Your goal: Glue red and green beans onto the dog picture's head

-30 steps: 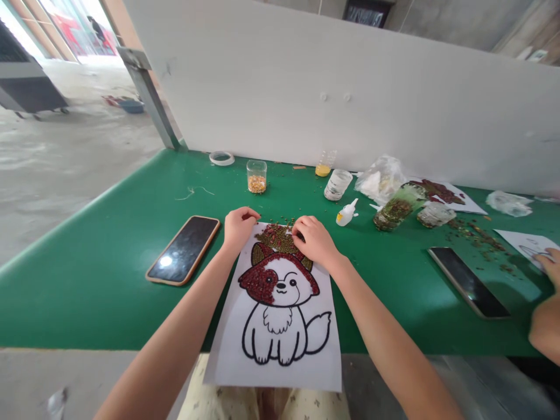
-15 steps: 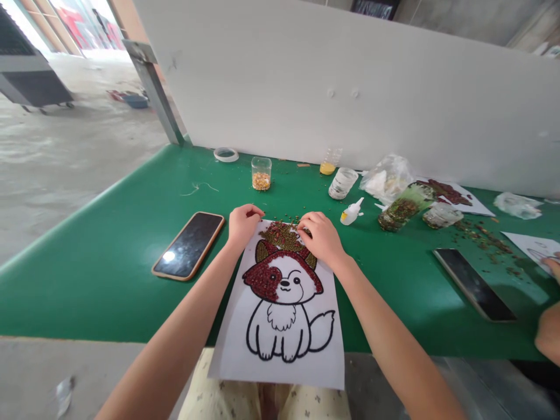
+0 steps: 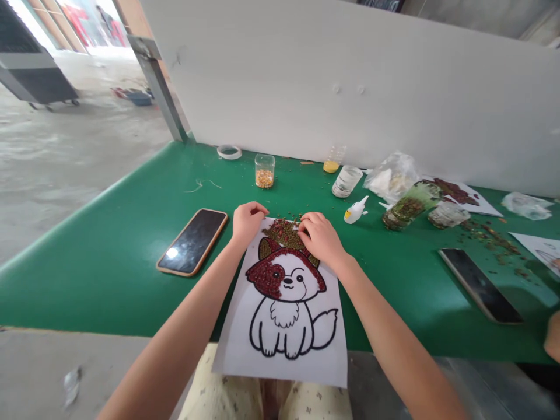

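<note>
A white sheet of paper [image 3: 236, 350] with a black-outlined cartoon fox lies before me, its lower end jutting past the table edge. Dark red beans [image 3: 265, 279] cover part of the fox's face, and green beans fill the ears. Loose green beans [image 3: 284, 234], with some red ones mixed in, are heaped at the sheet's top. My left hand [image 3: 248, 223] is closed at the top left corner, thumb and fingers together on the paper. On the heap's right side, my right hand [image 3: 321, 236] has its fingers curled and pinched; what lies between them is hidden.
Phones lie left [image 3: 192, 242] and right [image 3: 481, 286] on the green table [image 3: 109, 262]. Behind the sheet stand a cup of corn kernels [image 3: 265, 172], a glue bottle [image 3: 356, 210] and a tipped bean container [image 3: 409, 207]. Another person's hand [image 3: 553, 335] shows at the right edge.
The view has shifted slightly, moving everything a little to the right. My hands keep nearly the same places on the sheet. The other person's hand has drawn mostly out of view.
</note>
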